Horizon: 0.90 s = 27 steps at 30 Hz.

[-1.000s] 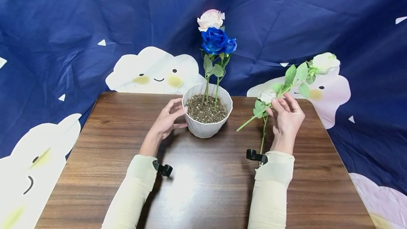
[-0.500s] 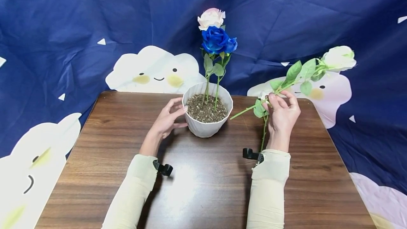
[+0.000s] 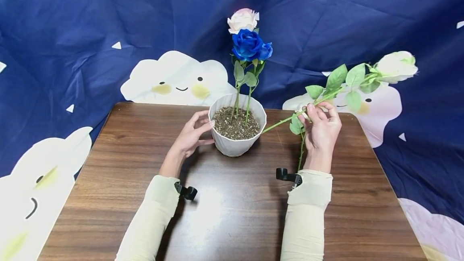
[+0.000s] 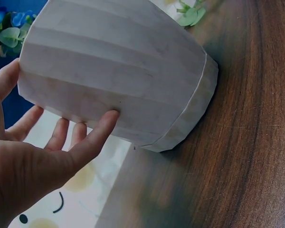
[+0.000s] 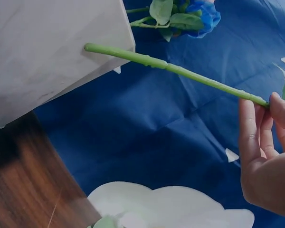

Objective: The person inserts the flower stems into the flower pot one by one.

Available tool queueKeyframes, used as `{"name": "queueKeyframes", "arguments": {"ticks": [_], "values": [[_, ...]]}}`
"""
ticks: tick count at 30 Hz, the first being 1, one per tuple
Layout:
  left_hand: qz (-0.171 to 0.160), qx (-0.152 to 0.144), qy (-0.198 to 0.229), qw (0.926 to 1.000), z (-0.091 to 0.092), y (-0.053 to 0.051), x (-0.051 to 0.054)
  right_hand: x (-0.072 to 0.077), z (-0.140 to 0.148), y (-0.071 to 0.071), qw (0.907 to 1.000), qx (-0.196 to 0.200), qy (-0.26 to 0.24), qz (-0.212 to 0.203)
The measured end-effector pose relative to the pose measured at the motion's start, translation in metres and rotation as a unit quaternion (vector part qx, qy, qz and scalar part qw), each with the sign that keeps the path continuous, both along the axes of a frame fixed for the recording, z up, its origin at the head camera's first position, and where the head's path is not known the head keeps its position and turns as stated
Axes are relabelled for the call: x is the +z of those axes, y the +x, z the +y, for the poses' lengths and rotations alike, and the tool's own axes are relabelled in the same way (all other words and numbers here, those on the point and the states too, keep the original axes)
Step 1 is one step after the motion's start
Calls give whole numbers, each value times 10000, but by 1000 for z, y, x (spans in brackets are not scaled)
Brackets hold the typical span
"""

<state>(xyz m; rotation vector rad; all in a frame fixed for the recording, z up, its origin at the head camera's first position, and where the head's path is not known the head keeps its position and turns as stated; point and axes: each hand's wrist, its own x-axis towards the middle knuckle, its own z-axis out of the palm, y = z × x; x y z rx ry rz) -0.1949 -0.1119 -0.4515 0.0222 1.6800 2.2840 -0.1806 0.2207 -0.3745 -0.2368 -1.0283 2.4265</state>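
My left hand (image 3: 188, 134) rests its fingertips against the left side of a white faceted flower pot (image 3: 235, 146), with the palm away from the wall. Soil (image 3: 235, 126) fills the pot, and a blue rose (image 3: 248, 45) and a pale pink rose (image 3: 242, 21) stand upright in it. My right hand (image 3: 322, 126) pinches the green stem of a white rose (image 3: 396, 67) between thumb and fingers. The rose tilts, bloom up to the right. In the right wrist view its bare stem end (image 5: 109, 51) overlaps the pot's outer wall; whether they touch I cannot tell.
Another white rose (image 3: 296, 124) lies on the brown wooden table (image 3: 217, 212), partly hidden behind the right hand and wrist. A dark blue curtain (image 3: 90, 11) with cloud faces hangs behind the table. A black camera mount (image 3: 288, 175) sits on the right wrist.
My right hand has moved slightly left with the white rose, and its stem end has come up to the pot. The rose lies at a flatter slant. My left hand stays on the pot.
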Motion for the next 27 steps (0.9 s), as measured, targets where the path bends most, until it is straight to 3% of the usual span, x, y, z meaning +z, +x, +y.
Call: {"name": "queueKeyframes", "arguments": {"ticks": [14, 27], "values": [[-19, 17, -15, 10000, 1, 1, 0, 25, -19, -8, 9971, -127, 736, 136], [-42, 33, 46, 10000, 0, 0, 0, 49, -40, -13, 9876, 74, 1357, 786]]}}
